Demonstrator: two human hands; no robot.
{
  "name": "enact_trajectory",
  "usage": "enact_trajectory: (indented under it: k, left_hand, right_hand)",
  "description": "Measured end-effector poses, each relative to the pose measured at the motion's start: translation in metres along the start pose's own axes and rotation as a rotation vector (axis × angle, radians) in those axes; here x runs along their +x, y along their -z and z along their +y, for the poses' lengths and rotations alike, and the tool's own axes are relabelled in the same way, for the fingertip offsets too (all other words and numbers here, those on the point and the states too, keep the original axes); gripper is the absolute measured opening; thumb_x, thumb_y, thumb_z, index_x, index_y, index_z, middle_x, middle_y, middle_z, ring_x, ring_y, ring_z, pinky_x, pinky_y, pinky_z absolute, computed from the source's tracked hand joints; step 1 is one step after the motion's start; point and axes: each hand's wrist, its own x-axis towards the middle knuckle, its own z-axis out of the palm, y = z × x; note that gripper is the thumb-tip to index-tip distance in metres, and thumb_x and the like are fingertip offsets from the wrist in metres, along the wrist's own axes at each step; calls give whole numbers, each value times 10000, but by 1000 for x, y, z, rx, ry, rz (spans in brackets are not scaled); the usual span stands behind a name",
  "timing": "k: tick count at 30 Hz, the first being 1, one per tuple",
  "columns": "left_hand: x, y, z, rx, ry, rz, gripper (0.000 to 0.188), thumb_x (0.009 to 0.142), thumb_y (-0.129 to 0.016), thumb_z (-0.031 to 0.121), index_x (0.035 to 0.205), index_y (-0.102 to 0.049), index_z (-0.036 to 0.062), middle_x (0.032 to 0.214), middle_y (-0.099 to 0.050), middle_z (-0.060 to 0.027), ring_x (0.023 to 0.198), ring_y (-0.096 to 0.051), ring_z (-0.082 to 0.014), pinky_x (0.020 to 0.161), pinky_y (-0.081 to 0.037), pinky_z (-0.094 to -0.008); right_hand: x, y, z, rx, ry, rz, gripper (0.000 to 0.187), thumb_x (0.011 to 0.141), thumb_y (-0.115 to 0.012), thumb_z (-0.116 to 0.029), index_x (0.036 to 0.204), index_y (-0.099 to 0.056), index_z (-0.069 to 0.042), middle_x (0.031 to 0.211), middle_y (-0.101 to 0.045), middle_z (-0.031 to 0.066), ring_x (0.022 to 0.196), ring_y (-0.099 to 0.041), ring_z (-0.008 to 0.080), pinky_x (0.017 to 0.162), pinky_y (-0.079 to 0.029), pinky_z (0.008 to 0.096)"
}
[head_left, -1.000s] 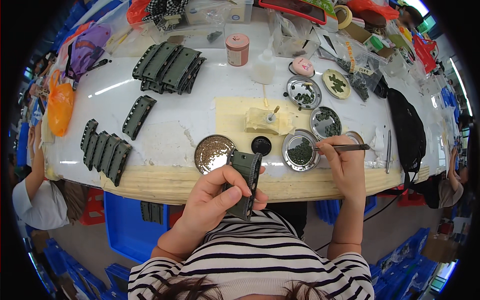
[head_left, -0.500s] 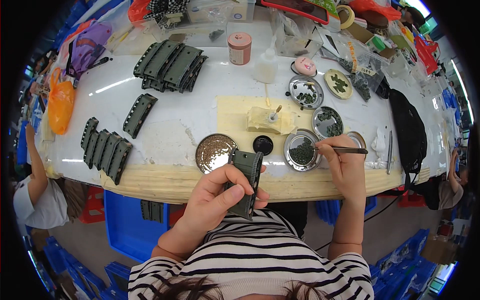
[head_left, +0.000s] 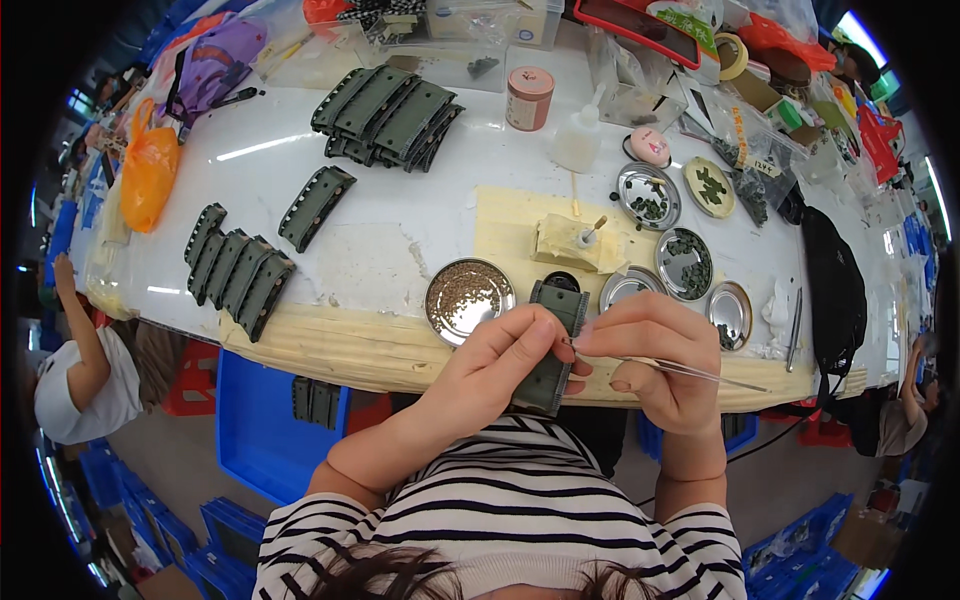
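My left hand (head_left: 500,362) grips a dark green, slightly curved plate (head_left: 558,302) with a row of small notches along its edge, held upright above the table's front edge. My right hand (head_left: 665,362) is closed on metal tweezers (head_left: 722,379), their tips at the plate's right edge beside my left fingertips. Whether a tiny piece sits in the tips is too small to tell. Just left of the plate stands a round metal dish (head_left: 430,300) of small brown bits. Behind my right hand, another metal dish (head_left: 622,286) is partly hidden. A small black pot (head_left: 562,280) shows behind the plate's top.
Similar green plates lie in a stack (head_left: 385,115), a row (head_left: 238,275) and singly (head_left: 316,208). Metal dishes (head_left: 684,262) with small green pieces stand at right. A taped block (head_left: 580,243), squeeze bottle (head_left: 577,140), pink jar (head_left: 529,100) and black bag (head_left: 835,280) are around.
My right hand has brought the tweezers left from the dish of small green pieces to the plate. The view has shifted, and my left hand with the plate now appears further right.
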Motion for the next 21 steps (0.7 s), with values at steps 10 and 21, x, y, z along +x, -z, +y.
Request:
enact_trajectory:
  k: [10, 21]
  left_hand:
    - [0, -1, -4, -197, 21, 44, 259, 1000, -445, 228, 928, -547, 2, 936, -630, -92, 859, -647, -154, 778, -554, -287]
    - [-4, 3, -9, -167, -22, 45, 297, 1009, -420, 257, 1020, -579, 7, 1162, -590, -113, 1071, -560, -145, 930, -462, -303]
  right_hand:
    - [-13, -15, 3, 15, 26, 138, 323, 747, -725, -241, 968, -679, -11, 878, -653, 113, 773, -650, 235, 691, -534, 301]
    - [-28, -42, 11, -122, 166, 269, 325, 707, -715, -162, 985, -675, 3, 943, -657, 124, 885, -655, 267, 776, -549, 357]
